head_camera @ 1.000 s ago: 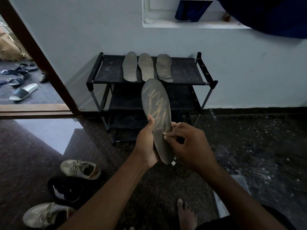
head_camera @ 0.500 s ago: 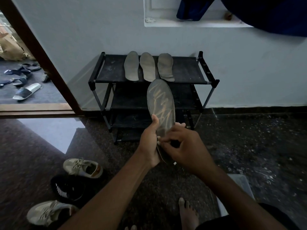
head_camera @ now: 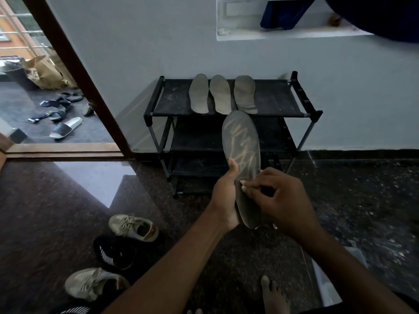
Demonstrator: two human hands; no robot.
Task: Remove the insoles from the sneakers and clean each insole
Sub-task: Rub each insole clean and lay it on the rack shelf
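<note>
— What fills most of the view?

— A dark speckled floor (head_camera: 367,200). Against the pale wall stands a black shoe rack (head_camera: 276,100) with three shelves.

— And the sneakers?

— They are on the floor, left of the rack and nearer the person. There is a pale sneaker (head_camera: 133,227), a black sneaker (head_camera: 115,252) just beside it, and a second pale sneaker (head_camera: 90,284) nearest the camera. All three sit apart from the rack.

— Where is the insole being worked on?

— It is in the air, in front of the rack's front edge. The held insole (head_camera: 241,141) stands nearly upright with its toe up. It is dark grey, with pale zigzag streaks across its upper half.

— Any others?

— Three insoles (head_camera: 220,95) lie side by side around the middle of the top shelf, toes toward the wall and heels at the front edge.

— The hands?

— The left hand (head_camera: 223,197) grips the held insole from its left side, on the lower half. Its thumb lies along the face and its fingers wrap behind. The right hand (head_camera: 282,200) comes in from the right with bent fingers, and its fingertips (head_camera: 244,188) are on the face about midway down. Whether it pinches the insole or only presses it, I cannot tell.

— Anything smaller?

— A bare foot (head_camera: 273,295) on the floor, beneath the right forearm.
</note>
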